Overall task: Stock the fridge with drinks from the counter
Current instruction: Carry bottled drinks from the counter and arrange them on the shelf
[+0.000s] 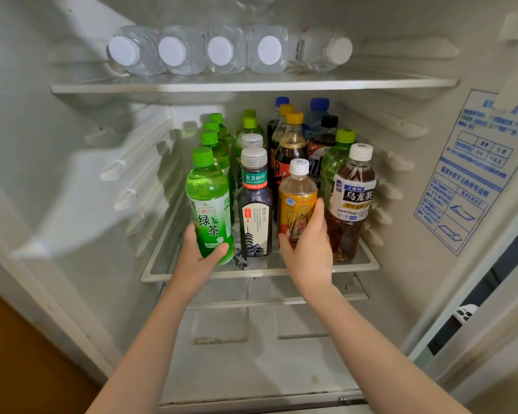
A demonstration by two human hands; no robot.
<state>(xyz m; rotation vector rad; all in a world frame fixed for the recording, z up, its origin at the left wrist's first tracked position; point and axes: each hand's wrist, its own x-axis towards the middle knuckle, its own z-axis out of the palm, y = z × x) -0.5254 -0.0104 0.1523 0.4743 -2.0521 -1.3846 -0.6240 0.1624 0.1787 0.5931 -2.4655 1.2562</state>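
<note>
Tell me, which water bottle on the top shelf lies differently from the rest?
The rightmost water bottle. The other four point their caps straight out; its cap is turned off to the right.

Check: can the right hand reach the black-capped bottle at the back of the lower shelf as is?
Probably not. The right hand grips the yellow-label bottle, and the oolong tea bottle and a green bottle stand in front of the black-capped bottle.
</note>
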